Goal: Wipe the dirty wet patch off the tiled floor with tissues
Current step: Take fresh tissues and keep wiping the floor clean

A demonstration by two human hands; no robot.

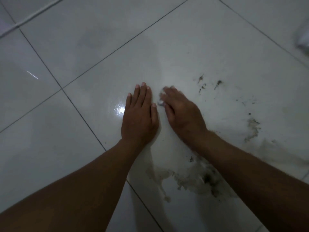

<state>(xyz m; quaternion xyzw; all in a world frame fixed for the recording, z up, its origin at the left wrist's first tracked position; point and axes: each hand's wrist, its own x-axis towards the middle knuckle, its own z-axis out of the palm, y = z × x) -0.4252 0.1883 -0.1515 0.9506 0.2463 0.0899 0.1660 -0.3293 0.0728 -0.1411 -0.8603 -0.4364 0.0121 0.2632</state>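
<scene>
Your left hand (139, 114) lies flat, fingers straight, on the tiled floor (70, 47). Your right hand (181, 113) (blurred) presses a tissue (160, 101) beside it; the dirty wet patch (192, 180) lies nearer you.

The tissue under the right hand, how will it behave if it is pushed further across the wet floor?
The tissue looks crumpled and grey under the right hand, so it is probably soaked, limp and easy to tear. It would likely smear the dirty patch more than absorb it. The glossy tiled floor suggests it will slide easily.
</scene>
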